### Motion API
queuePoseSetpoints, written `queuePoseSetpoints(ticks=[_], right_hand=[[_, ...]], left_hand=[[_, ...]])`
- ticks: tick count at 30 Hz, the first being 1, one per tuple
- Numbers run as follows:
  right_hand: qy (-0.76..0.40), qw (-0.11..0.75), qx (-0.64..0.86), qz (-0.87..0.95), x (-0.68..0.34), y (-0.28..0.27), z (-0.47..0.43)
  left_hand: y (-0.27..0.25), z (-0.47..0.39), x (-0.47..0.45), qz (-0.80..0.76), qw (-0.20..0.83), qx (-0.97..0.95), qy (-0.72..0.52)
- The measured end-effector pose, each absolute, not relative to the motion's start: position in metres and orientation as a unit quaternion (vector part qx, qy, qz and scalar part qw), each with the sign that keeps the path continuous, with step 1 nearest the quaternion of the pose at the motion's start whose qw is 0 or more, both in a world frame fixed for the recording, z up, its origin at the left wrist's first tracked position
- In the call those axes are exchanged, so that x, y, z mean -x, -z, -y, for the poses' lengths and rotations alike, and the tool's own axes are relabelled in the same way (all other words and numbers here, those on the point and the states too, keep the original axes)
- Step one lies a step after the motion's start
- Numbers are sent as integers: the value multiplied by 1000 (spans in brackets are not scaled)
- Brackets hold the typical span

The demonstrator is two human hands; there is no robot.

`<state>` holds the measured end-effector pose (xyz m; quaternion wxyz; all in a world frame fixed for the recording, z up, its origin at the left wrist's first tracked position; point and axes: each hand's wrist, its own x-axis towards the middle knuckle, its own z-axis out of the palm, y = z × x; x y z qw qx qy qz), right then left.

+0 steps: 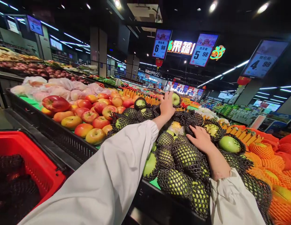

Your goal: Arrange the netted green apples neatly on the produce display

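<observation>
My left hand (167,106) reaches far into the green apple bin, closed against the left side of a bare green apple (176,99) at the back. Its thumb side is partly hidden. Lower and to the right, my right hand (200,139) lies with fingers apart on apples in black foam nets. Between the hands sits a pale fruit in clear wrap (176,128). Closer to me, netted green apples (175,181) are piled to the bin's front edge. Another green apple (229,144), partly out of its net, rests right of my right hand.
Red-yellow apples (89,116) fill the black crate to the left, with bagged fruit (63,87) behind. A red basket (45,168) holding dark netted items stands at lower left. Orange-netted fruit (267,156) lies to the right. Price screens (203,50) hang overhead.
</observation>
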<state>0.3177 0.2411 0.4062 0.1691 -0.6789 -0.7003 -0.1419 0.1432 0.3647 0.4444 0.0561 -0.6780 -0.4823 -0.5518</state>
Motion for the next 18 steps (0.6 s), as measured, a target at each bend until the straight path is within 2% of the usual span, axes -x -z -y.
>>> queuePoseSetpoints(ticks=[3, 5, 8, 18], right_hand=[[125, 98, 708, 689, -308, -408, -233], [121, 85, 716, 683, -305, -410, -228], [118, 80, 719, 680, -305, -411, -227], [124, 117, 708, 685, -305, -407, -228]], left_hand=[[-456, -400, -146, 447, 225, 787, 362], [-459, -422, -148, 424, 264, 828, 255], [-461, -447, -151, 442, 222, 852, 170], [-450, -498, -138, 540, 43, 836, 90]])
